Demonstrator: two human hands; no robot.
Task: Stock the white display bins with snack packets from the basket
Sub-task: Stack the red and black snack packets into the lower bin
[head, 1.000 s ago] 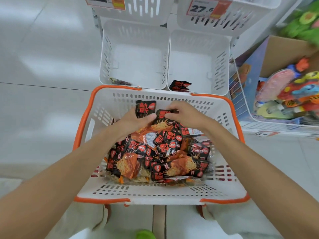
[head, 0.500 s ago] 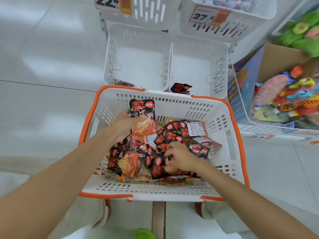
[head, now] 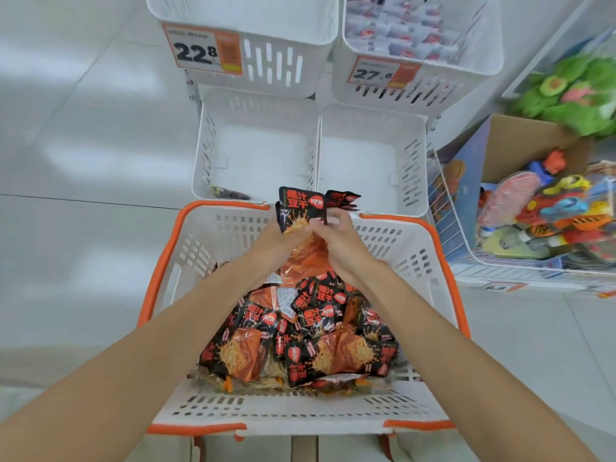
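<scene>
Your left hand (head: pixel 271 243) and right hand (head: pixel 343 243) grip 1 bunch of snack packets (head: pixel 301 208), fingers (head: pixel 335 220) curled round it, above the far rim of the basket (head: pixel 159 275), near 2 white bins (head: pixel 256 151).

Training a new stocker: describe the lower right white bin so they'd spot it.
Look beyond the orange-rimmed white plastic basket to the lowest tier. It is the right-hand white slotted bin, below the 27.6 price tag, not the 22.8 tag.

Glossy foil packets (head: pixel 301 211) (plastic basket (head: pixel 186 261))

Pale tiled floor (head: pixel 83 235) beneath orange-rimmed basket (head: pixel 196 248)
</scene>
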